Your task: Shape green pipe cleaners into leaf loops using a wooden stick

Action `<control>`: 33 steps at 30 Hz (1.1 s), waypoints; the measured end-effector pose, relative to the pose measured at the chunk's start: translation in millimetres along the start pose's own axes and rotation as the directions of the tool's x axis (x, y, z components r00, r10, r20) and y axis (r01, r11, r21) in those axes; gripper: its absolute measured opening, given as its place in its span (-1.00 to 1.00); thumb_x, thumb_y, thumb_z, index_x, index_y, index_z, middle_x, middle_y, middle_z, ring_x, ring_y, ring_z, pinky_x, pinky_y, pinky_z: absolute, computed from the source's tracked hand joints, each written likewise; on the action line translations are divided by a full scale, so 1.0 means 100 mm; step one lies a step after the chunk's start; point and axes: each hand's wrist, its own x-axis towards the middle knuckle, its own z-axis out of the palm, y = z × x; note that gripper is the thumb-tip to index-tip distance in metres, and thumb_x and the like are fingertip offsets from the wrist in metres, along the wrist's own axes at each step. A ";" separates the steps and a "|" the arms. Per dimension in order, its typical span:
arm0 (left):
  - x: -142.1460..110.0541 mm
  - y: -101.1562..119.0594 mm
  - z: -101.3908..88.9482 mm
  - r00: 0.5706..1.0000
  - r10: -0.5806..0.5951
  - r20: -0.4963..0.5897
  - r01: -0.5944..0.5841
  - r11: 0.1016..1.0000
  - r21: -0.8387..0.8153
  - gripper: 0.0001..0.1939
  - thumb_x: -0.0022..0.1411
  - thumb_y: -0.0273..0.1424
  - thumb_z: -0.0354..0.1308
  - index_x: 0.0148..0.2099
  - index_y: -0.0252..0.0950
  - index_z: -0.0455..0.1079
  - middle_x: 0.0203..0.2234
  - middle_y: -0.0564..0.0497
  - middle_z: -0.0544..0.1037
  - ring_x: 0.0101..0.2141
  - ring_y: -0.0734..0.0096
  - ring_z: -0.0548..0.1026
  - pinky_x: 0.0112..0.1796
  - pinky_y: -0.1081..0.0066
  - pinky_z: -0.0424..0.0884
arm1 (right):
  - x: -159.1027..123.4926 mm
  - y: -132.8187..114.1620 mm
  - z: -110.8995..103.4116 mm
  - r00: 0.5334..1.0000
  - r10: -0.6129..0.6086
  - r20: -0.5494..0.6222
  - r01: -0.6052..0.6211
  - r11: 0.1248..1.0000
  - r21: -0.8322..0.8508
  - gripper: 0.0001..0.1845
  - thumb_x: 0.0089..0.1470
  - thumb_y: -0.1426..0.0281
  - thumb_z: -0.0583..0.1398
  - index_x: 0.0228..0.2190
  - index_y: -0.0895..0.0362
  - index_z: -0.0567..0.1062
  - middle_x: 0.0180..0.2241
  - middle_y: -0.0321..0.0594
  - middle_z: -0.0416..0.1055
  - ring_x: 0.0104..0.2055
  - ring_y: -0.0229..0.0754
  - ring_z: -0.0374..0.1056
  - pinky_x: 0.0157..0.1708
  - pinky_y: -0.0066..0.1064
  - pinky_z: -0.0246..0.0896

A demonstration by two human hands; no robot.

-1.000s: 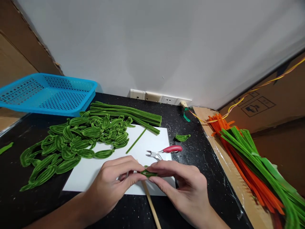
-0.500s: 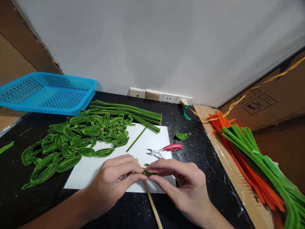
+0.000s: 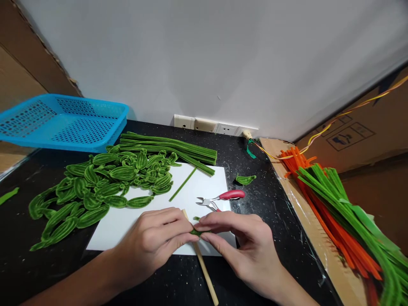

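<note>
Between their fingertips, my left hand [image 3: 159, 238] and my right hand [image 3: 242, 246] pinch a small green pipe cleaner piece [image 3: 196, 232] from both sides. Most of that piece is hidden by the fingers. Beneath it a thin wooden stick [image 3: 205, 272] lies slantwise, its far end on a white sheet of paper [image 3: 111, 231]. Beyond my right hand rest nippers with red handles [image 3: 219, 197], jaws pointing left. One straight green pipe cleaner [image 3: 182, 185] lies on the paper. To the left spreads a heap of looped, leaf-shaped green pipe cleaner pieces [image 3: 123, 173].
A bundle of straight green pipe cleaners [image 3: 172, 146] lies behind the heap. At the back left stands a blue plastic basket [image 3: 117, 117]. A single leaf shape [image 3: 245, 179] sits right of the paper. Orange pipe cleaners [image 3: 338, 238] and bright green ones [image 3: 331, 191] rest on cardboard at right.
My left hand's fingers have curled slightly further over the green piece. Both hands stay in nearly the same place, and the things on the table have not been moved.
</note>
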 end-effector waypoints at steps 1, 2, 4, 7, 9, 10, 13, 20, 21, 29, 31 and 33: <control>0.01 0.00 0.00 1.000 0.013 0.002 -0.013 1.000 0.006 -0.85 0.42 -0.57 0.16 -0.26 -0.39 0.49 -0.44 -0.04 0.51 -0.42 0.41 0.46 -0.40 0.42 0.36 | 0.01 -0.01 0.00 1.000 -0.003 0.003 0.003 1.000 -0.014 -0.70 0.19 0.58 0.32 -0.08 0.04 0.63 -0.21 -0.29 0.69 -0.24 -0.26 0.63 -0.14 -0.51 0.56; 0.01 0.00 0.00 1.000 0.026 0.002 -0.026 1.000 0.011 -0.84 0.42 -0.57 0.16 -0.27 -0.39 0.48 -0.45 -0.04 0.50 -0.42 0.41 0.46 -0.41 0.42 0.35 | 0.01 -0.01 0.00 1.000 -0.008 0.003 0.008 1.000 -0.030 -0.72 0.19 0.58 0.33 -0.10 0.05 0.64 -0.22 -0.29 0.69 -0.24 -0.27 0.63 -0.15 -0.53 0.55; 0.03 -0.01 -0.01 0.999 0.054 -0.002 -0.054 0.998 0.022 -0.84 0.41 -0.58 0.17 -0.28 -0.39 0.47 -0.47 -0.04 0.50 -0.44 0.41 0.44 -0.43 0.41 0.33 | 0.03 -0.03 0.00 1.000 -0.012 0.004 0.012 0.998 -0.054 -0.76 0.18 0.59 0.33 -0.15 0.08 0.65 -0.25 -0.28 0.69 -0.25 -0.28 0.63 -0.17 -0.57 0.54; 0.04 -0.01 -0.02 0.993 0.121 -0.004 -0.120 0.991 0.065 -0.87 0.39 -0.60 0.18 -0.26 -0.37 0.48 -0.48 -0.03 0.52 -0.46 0.41 0.43 -0.42 0.39 0.33 | 0.03 -0.04 0.00 1.000 -0.005 0.014 0.005 0.999 -0.046 -0.78 0.18 0.59 0.32 -0.16 0.10 0.65 -0.26 -0.28 0.69 -0.25 -0.28 0.63 -0.17 -0.58 0.53; 0.04 -0.01 -0.02 0.989 0.149 0.001 -0.148 0.985 0.093 -0.87 0.40 -0.60 0.17 -0.23 -0.36 0.50 -0.48 -0.03 0.54 -0.47 0.40 0.43 -0.41 0.38 0.34 | 0.02 -0.04 0.01 1.000 -0.004 0.021 0.005 0.999 -0.040 -0.78 0.19 0.60 0.32 -0.16 0.10 0.65 -0.26 -0.28 0.69 -0.26 -0.29 0.63 -0.17 -0.58 0.53; 0.04 -0.01 -0.03 0.988 0.154 0.003 -0.154 0.983 0.100 -0.87 0.40 -0.60 0.16 -0.22 -0.35 0.50 -0.49 -0.03 0.54 -0.47 0.41 0.42 -0.42 0.38 0.33 | 0.02 -0.04 0.01 1.000 -0.005 0.024 0.006 0.999 -0.038 -0.78 0.19 0.60 0.32 -0.16 0.10 0.65 -0.26 -0.28 0.69 -0.26 -0.29 0.63 -0.17 -0.58 0.52; 0.03 0.01 -0.03 0.989 0.151 -0.001 -0.150 0.984 0.100 -0.87 0.38 -0.61 0.16 -0.22 -0.35 0.50 -0.51 -0.02 0.52 -0.50 0.41 0.38 -0.44 0.37 0.29 | 0.02 -0.03 0.00 0.999 -0.009 0.033 0.010 1.000 -0.025 -0.77 0.19 0.60 0.31 -0.15 0.10 0.65 -0.25 -0.28 0.68 -0.26 -0.30 0.62 -0.17 -0.57 0.52; 0.01 0.03 -0.01 0.989 0.148 -0.008 -0.147 0.985 0.094 -0.85 0.35 -0.67 0.17 -0.27 -0.38 0.46 -0.56 0.02 0.40 -0.51 0.42 0.25 -0.45 0.34 0.18 | 0.06 -0.04 -0.04 0.999 0.017 0.050 -0.017 1.000 -0.015 -0.76 0.20 0.56 0.33 -0.11 0.09 0.64 -0.20 -0.26 0.65 -0.21 -0.31 0.58 -0.14 -0.56 0.52; 0.01 0.03 -0.01 0.990 0.141 -0.007 -0.140 0.986 0.094 -0.84 0.35 -0.67 0.16 -0.28 -0.38 0.45 -0.56 0.03 0.39 -0.51 0.42 0.25 -0.45 0.34 0.18 | 0.06 -0.04 -0.04 0.998 0.024 0.049 -0.024 1.000 -0.005 -0.76 0.20 0.54 0.34 -0.10 0.08 0.64 -0.18 -0.25 0.64 -0.18 -0.30 0.58 -0.13 -0.55 0.52; 0.02 0.04 -0.01 0.988 0.154 -0.030 -0.149 0.982 0.116 -0.83 0.34 -0.67 0.17 -0.30 -0.37 0.45 -0.57 0.04 0.39 -0.52 0.42 0.24 -0.46 0.34 0.15 | 0.10 -0.06 -0.06 0.990 0.125 0.057 -0.126 0.992 0.013 -0.87 0.21 0.50 0.35 -0.20 0.08 0.66 -0.27 -0.29 0.64 -0.26 -0.32 0.56 -0.19 -0.58 0.49; 0.02 0.04 0.00 0.988 0.151 -0.022 -0.148 0.982 0.117 -0.81 0.34 -0.67 0.16 -0.32 -0.36 0.44 -0.57 0.04 0.37 -0.52 0.42 0.23 -0.47 0.34 0.15 | 0.10 -0.08 -0.05 0.988 0.135 0.076 -0.137 0.990 0.018 -0.90 0.21 0.50 0.34 -0.23 0.10 0.67 -0.30 -0.29 0.65 -0.30 -0.32 0.56 -0.22 -0.57 0.49; 0.01 0.04 0.00 0.989 0.146 -0.015 -0.143 0.983 0.117 -0.80 0.34 -0.67 0.15 -0.34 -0.36 0.43 -0.57 0.03 0.37 -0.52 0.42 0.22 -0.47 0.34 0.14 | 0.10 -0.10 -0.05 0.985 0.150 0.086 -0.153 0.988 0.024 -0.91 0.21 0.50 0.34 -0.25 0.11 0.67 -0.32 -0.28 0.65 -0.33 -0.31 0.55 -0.25 -0.56 0.48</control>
